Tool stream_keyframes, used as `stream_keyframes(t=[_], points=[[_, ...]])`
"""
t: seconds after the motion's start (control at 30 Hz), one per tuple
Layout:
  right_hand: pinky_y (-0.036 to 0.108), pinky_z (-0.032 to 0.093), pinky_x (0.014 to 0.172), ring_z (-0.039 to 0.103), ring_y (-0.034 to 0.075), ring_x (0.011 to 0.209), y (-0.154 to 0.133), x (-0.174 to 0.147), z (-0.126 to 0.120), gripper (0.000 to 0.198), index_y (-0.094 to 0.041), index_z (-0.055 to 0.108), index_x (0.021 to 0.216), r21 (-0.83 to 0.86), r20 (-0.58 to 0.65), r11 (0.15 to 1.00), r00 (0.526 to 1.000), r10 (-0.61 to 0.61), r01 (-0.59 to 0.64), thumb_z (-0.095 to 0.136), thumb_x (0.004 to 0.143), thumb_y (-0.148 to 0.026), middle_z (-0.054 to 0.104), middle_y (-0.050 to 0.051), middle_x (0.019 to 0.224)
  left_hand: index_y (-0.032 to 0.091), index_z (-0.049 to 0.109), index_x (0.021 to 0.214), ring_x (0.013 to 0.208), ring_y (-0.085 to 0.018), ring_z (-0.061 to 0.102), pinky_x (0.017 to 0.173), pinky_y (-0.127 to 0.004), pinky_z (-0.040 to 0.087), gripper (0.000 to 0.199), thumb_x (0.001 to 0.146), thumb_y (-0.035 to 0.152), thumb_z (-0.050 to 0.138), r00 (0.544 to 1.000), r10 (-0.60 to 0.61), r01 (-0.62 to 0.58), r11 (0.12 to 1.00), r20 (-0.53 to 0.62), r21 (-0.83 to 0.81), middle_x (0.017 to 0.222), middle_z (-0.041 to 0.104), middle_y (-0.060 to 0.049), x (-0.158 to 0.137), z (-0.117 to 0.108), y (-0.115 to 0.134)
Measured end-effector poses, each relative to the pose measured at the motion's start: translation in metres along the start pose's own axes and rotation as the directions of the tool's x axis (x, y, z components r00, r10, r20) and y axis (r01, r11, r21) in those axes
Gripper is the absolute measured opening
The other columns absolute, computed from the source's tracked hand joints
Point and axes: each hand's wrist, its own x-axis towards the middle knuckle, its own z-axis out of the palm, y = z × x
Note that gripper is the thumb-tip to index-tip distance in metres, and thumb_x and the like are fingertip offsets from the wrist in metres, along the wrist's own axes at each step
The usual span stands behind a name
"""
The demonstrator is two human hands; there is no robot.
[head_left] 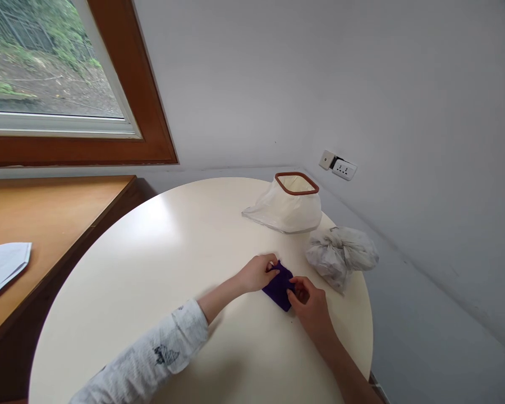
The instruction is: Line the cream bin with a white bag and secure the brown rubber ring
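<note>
A small dark purple cloth (279,289) lies on the cream round table (164,280), right of its middle. My left hand (258,273) pinches the cloth's upper left edge between thumb and fingers. At the right edge, my right hand (309,303) grips the cloth between thumb and forefinger, its other fingers curled. Part of the cloth is hidden under the fingertips. Just right of my hands sits a knotted, whitish plastic bag (340,252) with its contents not discernible.
Behind the cloth stands a bin with a brown square rim (318,188), covered in a white plastic liner (286,213). A wall socket (344,169) is at the right. On the left, papers (4,266) lie on a wooden desk (59,207) below a window.
</note>
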Motion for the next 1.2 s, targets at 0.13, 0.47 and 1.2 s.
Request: stream_keyframes(t=[0.13,0.47,1.2], points=[[0.034,0.039,0.066,0.050,0.014,0.048,0.005,-0.001,-0.001,0.020,-0.021,0.051,0.062,-0.164,-0.011,0.986,0.999,-0.031,0.029,0.053,0.073,-0.039,0.056,-0.003,0.050,0.022,0.049,0.100,0.053,-0.011,0.043,0.048,-0.021,0.031,0.026,0.075,0.024,0.053,1.000,0.004,-0.003,0.999,-0.024,0.052,0.059,0.046,0.006,-0.001,0.004,0.001],[0.037,0.037,0.078,0.058,0.020,0.083,0.005,-0.002,-0.004,0.008,-0.019,0.053,0.082,-0.427,-0.019,0.842,0.927,-0.374,0.331,0.046,0.083,-0.024,0.062,0.006,0.083,0.023,0.044,0.114,0.072,-0.015,0.052,0.064,-0.027,0.040,0.036,0.078,0.020,0.046,0.985,0.064,-0.041,0.989,-0.161,0.143,0.095,0.055,-0.003,-0.018,0.005,0.005],[0.047,0.030,0.106,0.037,0.026,0.127,0.019,-0.001,-0.018,0.061,-0.008,0.039,0.134,-0.669,0.436,0.574,0.874,-0.212,0.473,0.025,0.090,-0.048,0.037,0.010,0.139,0.022,0.046,0.079,0.062,-0.014,0.045,0.052,-0.024,0.035,0.017,0.087,0.034,0.037,0.800,-0.236,0.371,0.917,-0.552,0.146,0.068,0.050,0.001,-0.210,-0.105,-0.059]])
